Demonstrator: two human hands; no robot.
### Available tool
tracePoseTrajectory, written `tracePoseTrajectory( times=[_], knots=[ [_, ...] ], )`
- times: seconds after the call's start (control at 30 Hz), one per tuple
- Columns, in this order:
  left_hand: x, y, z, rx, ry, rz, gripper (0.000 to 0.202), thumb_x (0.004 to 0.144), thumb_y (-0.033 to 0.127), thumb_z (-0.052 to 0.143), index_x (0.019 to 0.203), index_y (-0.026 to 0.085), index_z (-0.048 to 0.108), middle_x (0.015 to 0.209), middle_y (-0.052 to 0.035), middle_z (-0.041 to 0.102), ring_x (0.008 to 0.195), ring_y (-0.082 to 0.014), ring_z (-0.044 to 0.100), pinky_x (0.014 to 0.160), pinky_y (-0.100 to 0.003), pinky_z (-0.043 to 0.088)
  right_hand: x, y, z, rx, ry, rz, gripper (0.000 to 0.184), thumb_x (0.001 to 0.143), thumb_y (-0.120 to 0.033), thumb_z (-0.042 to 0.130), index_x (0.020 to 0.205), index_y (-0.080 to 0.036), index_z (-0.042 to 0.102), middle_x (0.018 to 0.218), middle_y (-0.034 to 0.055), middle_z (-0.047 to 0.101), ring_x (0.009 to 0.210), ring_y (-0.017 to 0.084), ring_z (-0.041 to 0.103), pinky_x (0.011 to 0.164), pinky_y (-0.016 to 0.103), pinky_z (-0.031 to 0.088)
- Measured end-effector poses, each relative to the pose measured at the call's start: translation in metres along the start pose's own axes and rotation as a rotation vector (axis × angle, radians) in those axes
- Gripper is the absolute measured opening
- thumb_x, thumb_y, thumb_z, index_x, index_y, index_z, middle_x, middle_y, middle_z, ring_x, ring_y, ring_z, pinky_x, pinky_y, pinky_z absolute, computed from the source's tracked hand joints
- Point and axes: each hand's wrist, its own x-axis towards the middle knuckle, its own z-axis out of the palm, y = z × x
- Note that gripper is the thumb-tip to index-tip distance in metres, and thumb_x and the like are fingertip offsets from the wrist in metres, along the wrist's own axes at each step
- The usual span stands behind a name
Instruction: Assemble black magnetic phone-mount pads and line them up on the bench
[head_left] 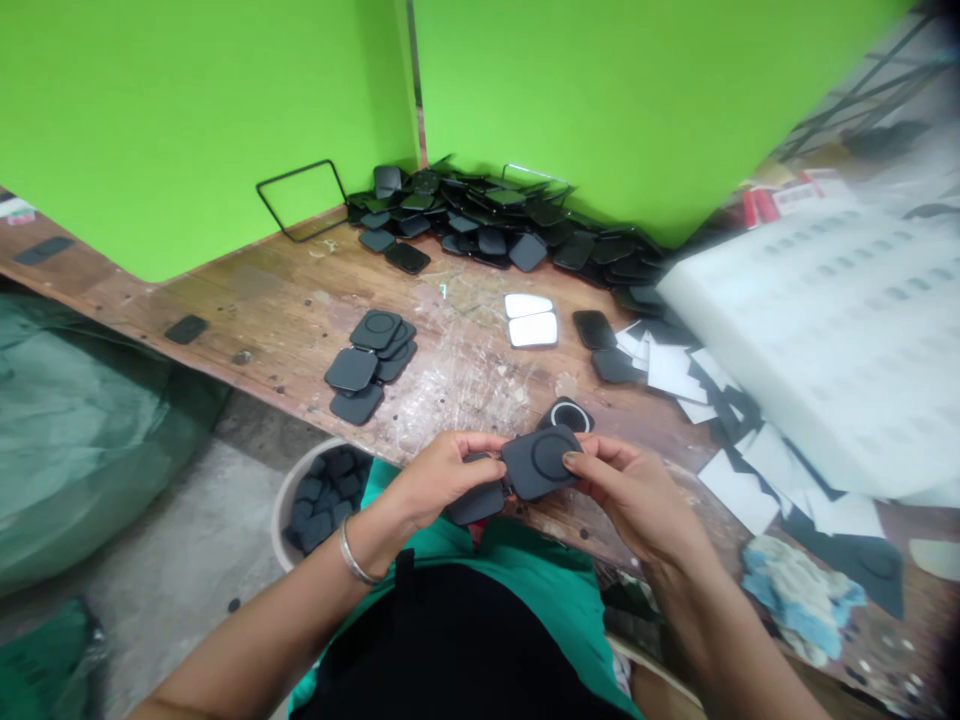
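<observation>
Between both hands, above the table's front edge, is a dark folding pad [543, 463] made of two rounded square panels, the right one marked with a ring. My left hand [450, 480] pinches the left panel, thumb on top. On the other side, my right hand [622, 480] grips the ringed panel's right edge between thumb and fingers. Just behind it lies a black piece with a pale ring [568, 416], partly covered by the held pad. To the left, a small stack of similar dark pads [358, 370] rests on the wooden table [457, 370].
A heap of black panels [487, 215] lies against green boards [600, 90]. Two white-faced pieces [532, 332] sit mid-table. At right are white and dark sheets [671, 368], a white slotted block [832, 330] and a rag [799, 598]. A bucket [283, 510] of dark pieces stands below.
</observation>
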Motion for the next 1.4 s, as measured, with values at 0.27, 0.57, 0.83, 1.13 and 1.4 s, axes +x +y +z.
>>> tracePoseTrajectory(
  times=[0.27,0.57,0.83,1.13,1.4],
  knots=[
    [0.002,-0.006,-0.001,0.06,0.025,0.048,0.038,0.072,0.035,0.077,0.103,0.013,0.073,0.071,-0.0036,0.073,0.058,-0.0129,0.066,0.056,-0.02,0.052,-0.002,0.01,-0.005,-0.083,0.029,-0.068,0.027,0.062,-0.037,0.083,0.06,-0.018,0.065,0.096,0.005,0.071,0.081,0.018,0.061,0.077,0.03,0.049],
    [0.001,-0.009,0.002,0.147,0.079,0.065,0.033,0.075,0.032,0.071,0.103,0.015,0.074,0.072,-0.004,0.074,0.057,-0.0134,0.066,0.057,-0.022,0.053,-0.008,0.003,0.003,-0.26,0.163,-0.177,0.027,0.06,-0.037,0.079,0.053,-0.018,0.062,0.1,0.0102,0.071,0.091,0.025,0.065,0.079,0.034,0.05],
    [-0.001,-0.01,0.002,0.204,0.095,0.113,0.031,0.078,0.032,0.07,0.105,0.018,0.075,0.077,-0.0023,0.075,0.061,-0.0139,0.067,0.058,-0.021,0.053,-0.007,0.008,0.007,-0.359,0.232,-0.301,0.025,0.064,-0.038,0.072,0.053,-0.019,0.061,0.097,0.0122,0.068,0.091,0.025,0.065,0.08,0.036,0.052],
    [-0.004,-0.01,0.004,0.325,0.11,0.202,0.032,0.079,0.031,0.068,0.107,0.019,0.076,0.08,-0.0017,0.075,0.069,-0.0161,0.068,0.062,-0.023,0.052,-0.01,0.013,0.004,-0.663,0.227,-0.474,0.025,0.078,-0.037,0.061,0.061,-0.021,0.053,0.085,0.0083,0.064,0.078,0.021,0.061,0.068,0.032,0.048],
    [-0.003,-0.012,0.005,0.332,0.122,0.248,0.034,0.08,0.032,0.068,0.11,0.018,0.075,0.081,-0.0037,0.076,0.067,-0.0178,0.068,0.062,-0.025,0.053,-0.006,0.004,-0.013,-0.826,0.263,-0.379,0.045,0.068,-0.062,0.073,0.079,-0.022,0.054,0.065,0.001,0.059,0.055,0.017,0.053,0.052,0.029,0.042]
  ],
)
